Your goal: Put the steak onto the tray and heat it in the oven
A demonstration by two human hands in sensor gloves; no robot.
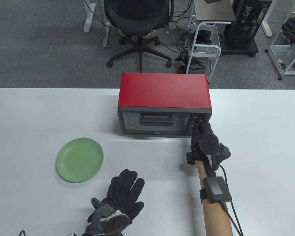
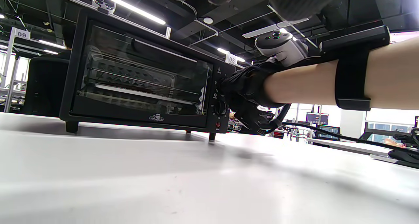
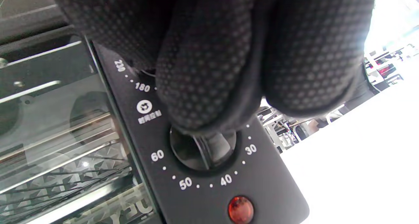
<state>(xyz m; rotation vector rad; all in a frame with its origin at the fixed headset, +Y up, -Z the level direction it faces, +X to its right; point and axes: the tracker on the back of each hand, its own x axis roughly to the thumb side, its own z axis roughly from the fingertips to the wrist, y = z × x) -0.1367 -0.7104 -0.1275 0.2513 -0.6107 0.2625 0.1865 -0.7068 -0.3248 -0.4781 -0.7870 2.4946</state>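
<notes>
The red oven point(image 1: 164, 93) stands at the table's middle with its glass door closed. Behind the glass a tray point(image 2: 131, 94) sits on the rack; I cannot make out the steak. My right hand point(image 1: 199, 126) is at the oven's control panel point(image 3: 196, 197), and its fingers point(image 3: 209, 70) pinch the timer knob point(image 3: 206, 152). A red lamp point(image 3: 240, 208) sits below that knob. My left hand point(image 1: 127, 194) lies flat on the table near the front edge, fingers spread, holding nothing.
A green plate point(image 1: 80, 159) with nothing on it lies left of the oven, ahead of my left hand. Cables trail from my right forearm point(image 1: 233, 216). Beyond the table's far edge stand an office chair point(image 1: 137, 22) and a white cart point(image 1: 204, 46).
</notes>
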